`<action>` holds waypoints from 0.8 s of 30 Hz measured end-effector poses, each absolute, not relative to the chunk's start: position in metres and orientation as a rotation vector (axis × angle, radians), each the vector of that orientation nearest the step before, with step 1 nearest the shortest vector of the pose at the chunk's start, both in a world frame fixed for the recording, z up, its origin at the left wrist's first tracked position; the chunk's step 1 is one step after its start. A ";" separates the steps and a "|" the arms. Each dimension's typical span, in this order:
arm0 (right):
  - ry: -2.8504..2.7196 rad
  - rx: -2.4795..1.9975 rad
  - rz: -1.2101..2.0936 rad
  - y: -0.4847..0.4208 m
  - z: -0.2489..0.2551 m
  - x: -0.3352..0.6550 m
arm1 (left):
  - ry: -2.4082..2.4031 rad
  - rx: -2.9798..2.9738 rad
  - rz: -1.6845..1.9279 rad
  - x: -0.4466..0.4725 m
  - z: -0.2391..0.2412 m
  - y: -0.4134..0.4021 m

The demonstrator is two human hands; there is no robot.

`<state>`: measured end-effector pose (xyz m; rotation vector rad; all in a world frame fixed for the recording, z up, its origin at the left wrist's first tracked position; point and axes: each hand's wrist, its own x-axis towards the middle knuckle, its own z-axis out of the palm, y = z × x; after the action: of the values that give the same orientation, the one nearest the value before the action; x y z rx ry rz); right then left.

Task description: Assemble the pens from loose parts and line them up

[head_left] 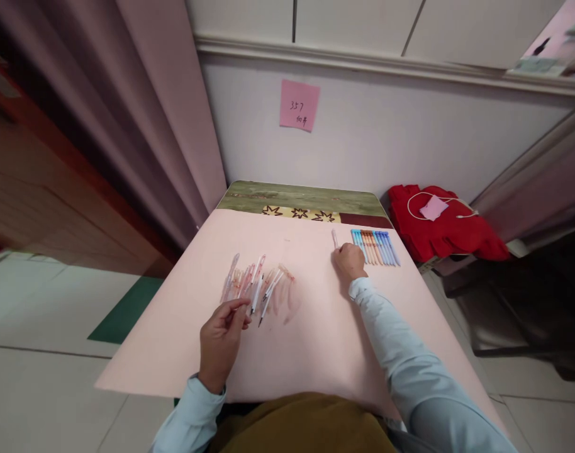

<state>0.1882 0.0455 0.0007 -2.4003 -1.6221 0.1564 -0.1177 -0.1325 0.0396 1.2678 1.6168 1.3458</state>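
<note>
A loose pile of several pink and white pens (pixel 262 286) lies on the pink sheet covering the table (pixel 188 340). My left hand (pixel 221 340) rests at the near edge of this pile, its fingers pinched on one pen. My right hand (pixel 350 260) reaches to the far right and holds a pale pink pen (pixel 335 239) upright on the sheet, just left of a neat row of blue and orange pens (pixel 376 246).
The table's green patterned far end (pixel 301 198) meets the wall under a pink sticky note (pixel 299 105). A red cloth with a white cable (pixel 441 226) lies to the right. A curtain (pixel 141 113) hangs on the left. The floor is tiled.
</note>
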 end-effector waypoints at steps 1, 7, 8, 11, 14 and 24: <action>-1.619 -2.399 0.149 0.046 0.001 0.188 | 1.621 1.266 1.339 -0.118 0.039 -0.132; -1.619 -2.384 0.139 0.045 0.003 0.196 | 1.574 1.289 1.301 -0.113 0.036 -0.132; -1.609 -2.389 0.133 0.045 0.003 0.199 | 1.566 1.292 1.300 -0.112 0.036 -0.132; -1.563 -2.422 0.112 0.042 0.004 0.210 | 1.559 1.296 1.292 -0.112 0.035 -0.133; -1.535 -2.454 0.104 0.039 0.003 0.213 | 1.551 1.293 1.285 -0.110 0.036 -0.132; -1.507 -2.234 0.090 0.007 0.023 0.216 | 1.607 1.286 1.303 -0.114 0.042 -0.133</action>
<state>0.2155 0.0075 0.0225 -2.2342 -1.5075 0.0899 -0.1144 -0.1332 0.0415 1.2855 1.6074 1.3029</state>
